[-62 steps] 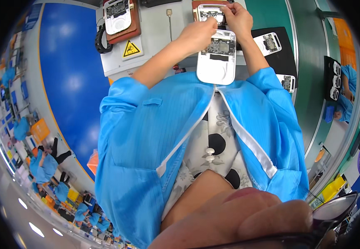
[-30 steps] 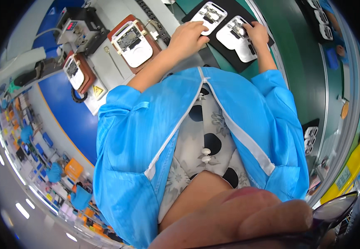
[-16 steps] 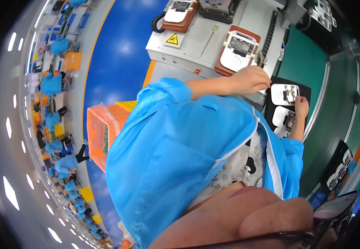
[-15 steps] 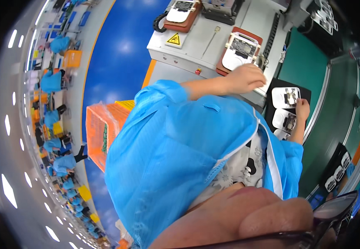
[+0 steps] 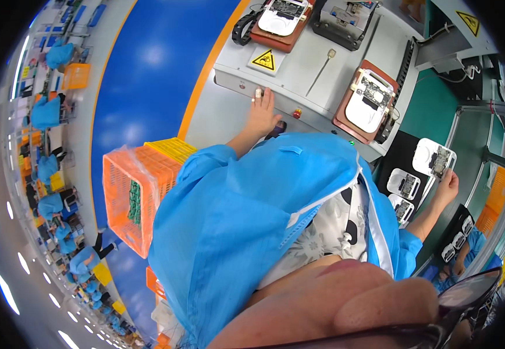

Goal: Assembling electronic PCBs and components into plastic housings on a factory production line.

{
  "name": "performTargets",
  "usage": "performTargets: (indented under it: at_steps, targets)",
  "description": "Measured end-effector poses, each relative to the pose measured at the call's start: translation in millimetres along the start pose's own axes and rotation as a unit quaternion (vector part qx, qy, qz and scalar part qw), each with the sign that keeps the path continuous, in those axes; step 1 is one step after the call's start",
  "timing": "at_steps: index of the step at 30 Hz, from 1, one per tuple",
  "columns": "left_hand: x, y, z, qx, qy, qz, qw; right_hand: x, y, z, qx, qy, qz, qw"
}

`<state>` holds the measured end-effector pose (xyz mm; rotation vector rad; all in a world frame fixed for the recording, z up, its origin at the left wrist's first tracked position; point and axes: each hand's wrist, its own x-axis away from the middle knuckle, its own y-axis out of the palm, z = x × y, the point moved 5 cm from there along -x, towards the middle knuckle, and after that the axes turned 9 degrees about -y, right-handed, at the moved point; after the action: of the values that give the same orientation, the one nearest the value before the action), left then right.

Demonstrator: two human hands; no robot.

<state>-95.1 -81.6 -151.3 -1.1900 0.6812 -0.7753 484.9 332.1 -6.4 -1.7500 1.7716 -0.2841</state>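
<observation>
My right hand [image 5: 447, 185] pinches the lower edge of a white plastic housing with a circuit board [image 5: 433, 157] in it, held beyond the dark mat at the right. My left hand [image 5: 261, 116] is stretched toward the front panel of the grey machine [image 5: 229, 77]. Its fingers are extended and slightly apart, with white covers on fingertips, and nothing is in it. Those fingertips lie at the panel beside a button; whether they press it I cannot tell. Another white housing with a board [image 5: 366, 107] sits in a reddish-brown fixture [image 5: 345, 114] on the machine.
Two more white housings [image 5: 402, 184] lie on the dark mat [image 5: 387, 160]. A second loaded fixture [image 5: 276, 38] stands at the machine's far left. A red button [image 5: 297, 113] is on the front panel. An orange crate [image 5: 118, 200] stands at my left. Workers in blue sit farther left.
My left hand has swung left from beside the right fixture to the machine's front panel, its fingers extending. My right hand has lifted the white housing off the mat, outward right.
</observation>
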Motion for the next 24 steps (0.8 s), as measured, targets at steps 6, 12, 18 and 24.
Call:
performTargets:
  at_steps: [6, 12, 18, 24]
  targets:
    - [6.5, 12.1, -21.8, -0.042, 0.023, -0.031, 0.998, -20.3, 50.6, -105.0, -0.053, -0.07, -0.012, 0.996]
    - [28.1, 30.8, -55.2, -0.041, 0.076, 0.038, 0.996, -9.0, 118.7, -203.5, -0.107, -0.086, -0.068, 0.988]
    - [21.7, 16.4, -60.4, -0.02, 0.114, 0.096, 0.989, 4.4, 158.5, -241.6, -0.128, -0.09, -0.144, 0.977]
    - [3.8, -9.0, -67.9, 0.057, 0.163, 0.08, 0.982, 33.0, 209.4, -309.0, 0.021, -0.141, -0.163, 0.976]
